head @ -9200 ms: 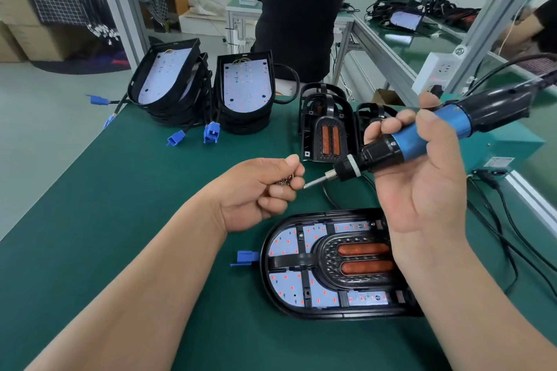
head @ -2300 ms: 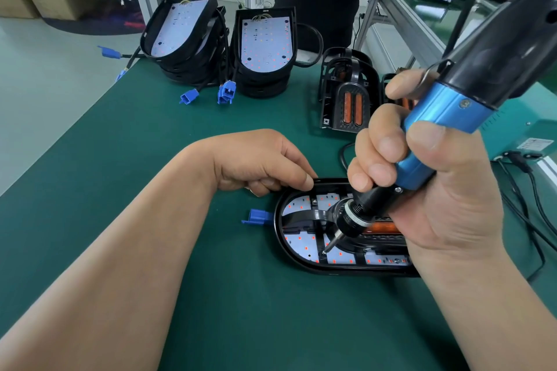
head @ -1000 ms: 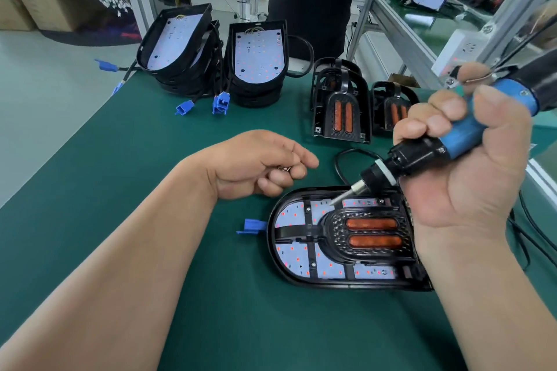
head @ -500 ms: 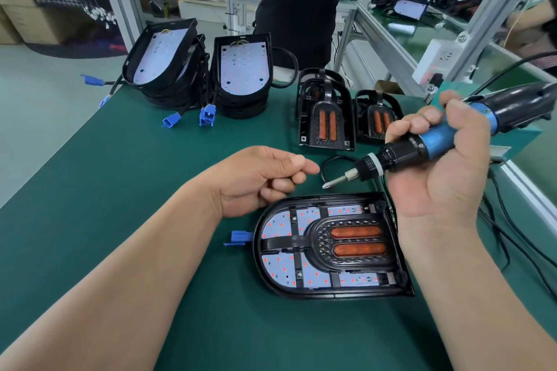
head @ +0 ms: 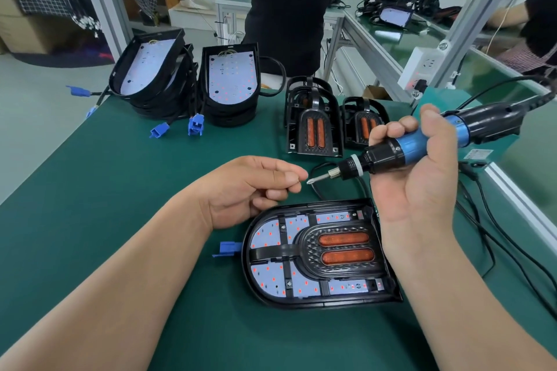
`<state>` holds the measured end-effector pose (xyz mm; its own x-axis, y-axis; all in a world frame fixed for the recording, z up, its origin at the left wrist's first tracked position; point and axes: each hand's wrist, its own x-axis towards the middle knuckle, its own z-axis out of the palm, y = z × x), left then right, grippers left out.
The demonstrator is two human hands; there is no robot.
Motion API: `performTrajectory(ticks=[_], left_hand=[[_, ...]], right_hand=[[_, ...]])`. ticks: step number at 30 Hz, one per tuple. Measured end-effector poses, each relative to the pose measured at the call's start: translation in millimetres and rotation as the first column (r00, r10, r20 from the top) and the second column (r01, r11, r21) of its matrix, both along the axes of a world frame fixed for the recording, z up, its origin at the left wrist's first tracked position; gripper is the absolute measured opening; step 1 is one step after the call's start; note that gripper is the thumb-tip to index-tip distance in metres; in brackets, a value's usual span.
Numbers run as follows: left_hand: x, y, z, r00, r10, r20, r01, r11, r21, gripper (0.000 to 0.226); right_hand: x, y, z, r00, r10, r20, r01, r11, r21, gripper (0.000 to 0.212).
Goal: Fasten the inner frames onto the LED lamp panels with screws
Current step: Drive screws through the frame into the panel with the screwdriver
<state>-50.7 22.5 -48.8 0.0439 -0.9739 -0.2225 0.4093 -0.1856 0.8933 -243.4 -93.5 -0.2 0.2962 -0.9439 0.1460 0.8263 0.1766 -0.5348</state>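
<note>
LED lamp panel (head: 271, 274) lies flat on the green table (head: 120, 175), near edge centre, rounded end to the left, blue connector (head: 229, 249) sticking out at that end. Black inner frame (head: 343, 248) with two orange strips sits inside it. Screw heads show in some of the frame's lugs. Left hand (head: 253, 190) hovers just above the panel's far left rim, fingers curled, thumb and forefinger pinched on a small screw (head: 297, 180), which is barely visible. Right hand (head: 416, 187) is raised over the panel's right end, wrapped round the blue grip of an electric screwdriver (head: 422, 144). The tool is held near level, its bit pointing left, tip just beside the pinched screw; contact unclear. Behind these, two spare inner frames (head: 313, 126) stand propped on the mat. Further back left are two stacks of bare panels (head: 232, 84) with blue plugs trailing. A person in black (head: 289, 3) stands beyond the table.
</note>
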Motion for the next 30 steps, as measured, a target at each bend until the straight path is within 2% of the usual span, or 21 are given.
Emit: performTrajectory(ticks=[9, 14, 23, 30], left_hand=[[-1.3, 1.0, 1.4, 0.999, -0.017, -0.042, 0.016, 1.000, -0.021, 0.019], [-2.1, 1.7, 2.5, 0.999, -0.044, 0.020, 0.045, 0.999, -0.014, 0.018], [-1.8, 1.3, 2.3, 0.999, -0.032, 0.009, 0.032, 0.999, -0.010, 0.018], [-1.6, 2.4, 2.7, 0.999, -0.015, 0.038, 0.015, 1.000, -0.004, 0.018]], right_hand=[[2.1, -0.2, -2.7, 1.000, 0.004, 0.004, -0.004, 1.000, -0.014, 0.011], [1.9, 1.8, -4.4, 1.000, 0.028, 0.003, -0.028, 0.999, -0.041, 0.009], [2.0, 2.3, -6.0, 0.999, 0.011, -0.033, -0.013, 0.998, -0.061, 0.010], [4.4, 5.7, -3.8, 0.995, -0.010, -0.098, -0.004, 0.990, -0.142, 0.012]])
